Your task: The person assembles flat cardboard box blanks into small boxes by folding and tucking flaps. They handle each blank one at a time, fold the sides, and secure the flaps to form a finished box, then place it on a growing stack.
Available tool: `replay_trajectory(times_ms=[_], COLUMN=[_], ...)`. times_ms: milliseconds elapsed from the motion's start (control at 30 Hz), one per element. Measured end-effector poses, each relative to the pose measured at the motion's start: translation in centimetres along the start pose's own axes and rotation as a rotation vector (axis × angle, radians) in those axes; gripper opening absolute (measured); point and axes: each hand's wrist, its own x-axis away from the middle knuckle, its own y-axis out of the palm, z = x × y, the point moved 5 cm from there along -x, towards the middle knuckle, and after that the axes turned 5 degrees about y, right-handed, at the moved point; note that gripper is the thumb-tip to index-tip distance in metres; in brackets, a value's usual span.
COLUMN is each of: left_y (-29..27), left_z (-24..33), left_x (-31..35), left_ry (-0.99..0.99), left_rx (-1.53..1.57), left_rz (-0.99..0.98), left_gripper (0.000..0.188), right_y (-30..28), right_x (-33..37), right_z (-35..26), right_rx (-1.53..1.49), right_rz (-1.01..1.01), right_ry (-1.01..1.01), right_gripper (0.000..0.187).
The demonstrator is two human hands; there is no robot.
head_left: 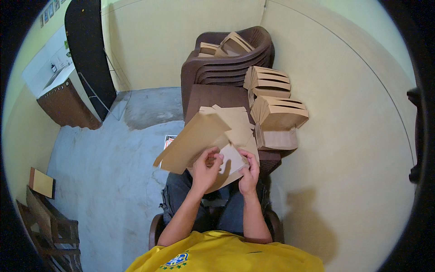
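A folded brown cardboard sheet (pixel 192 140) rests over my lap, one large panel standing up and leaning to the left. Inside the fold lies a pale, whitish panel (pixel 230 161), with a shadow across it. Over the fold, my left hand (pixel 207 168) is closed, its fingers curled toward the thumb; whatever they may pinch is too small to make out. Along the right edge of the pale panel, my right hand (pixel 248 172) grips the cardboard between thumb and fingers. More flat cardboard pieces (pixel 238 124) lie just beyond, on a brown plastic seat (pixel 213 97).
Stacked brown plastic chairs (pixel 226 68) stand ahead, with formed cardboard pieces (pixel 233 44) on top. Bundles of folded cardboard boxes (pixel 278 111) sit to their right, near the wall. A sink cabinet (pixel 68 99) is at far left; dark wooden furniture (pixel 52 222) stands lower left.
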Motion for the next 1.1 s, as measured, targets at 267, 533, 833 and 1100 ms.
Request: replay_trajectory(times_ms=[267, 533, 833, 1100], left_y=[-0.6, -0.8, -0.6, -0.2], left_z=[-1.8, -4.0, -4.6, -5.0], left_x=[-1.1, -0.6, -0.6, -0.3], left_ry=[-0.027, -0.235, -0.483, -0.494], left_rx=[0.136, 0.215, 0.527, 0.540], left_rz=[0.149, -0.053, -0.203, -0.232], left_gripper=[0.029, 0.024, 0.018, 0.018], right_y=[3.6, 3.9, 2.6, 2.3], right_x=[2.2, 0.6, 0.5, 0.4], right_z=[-3.8, -4.2, -2.3, -1.4], right_rx=[0.565, 0.686, 0.400, 0.268], right_rz=[-0.249, -0.126, 0.009, 0.059], right_ry=[0.031, -0.042, 0.204, 0.304], right_gripper=[0.023, 0.029, 0.035, 0.031])
